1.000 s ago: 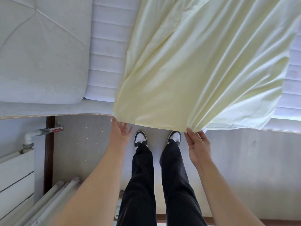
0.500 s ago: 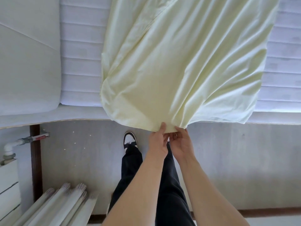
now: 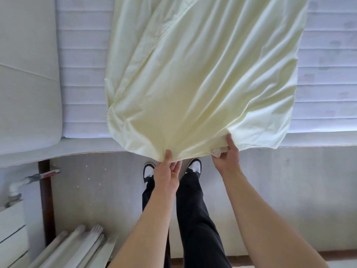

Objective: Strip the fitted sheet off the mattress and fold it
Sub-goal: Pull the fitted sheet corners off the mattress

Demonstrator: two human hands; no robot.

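While the pale yellow sheet [image 3: 195, 80] lay spread over the white mattress [image 3: 83, 74], its near edge hung off the bed's side. The left hand [image 3: 167, 176] pinched that edge at the middle, and the right hand [image 3: 227, 158] gripped a bunched fold nearby, above the shoes [image 3: 194, 165].

no readable text, no labels, no brands, no numbers, no signs anywhere in view
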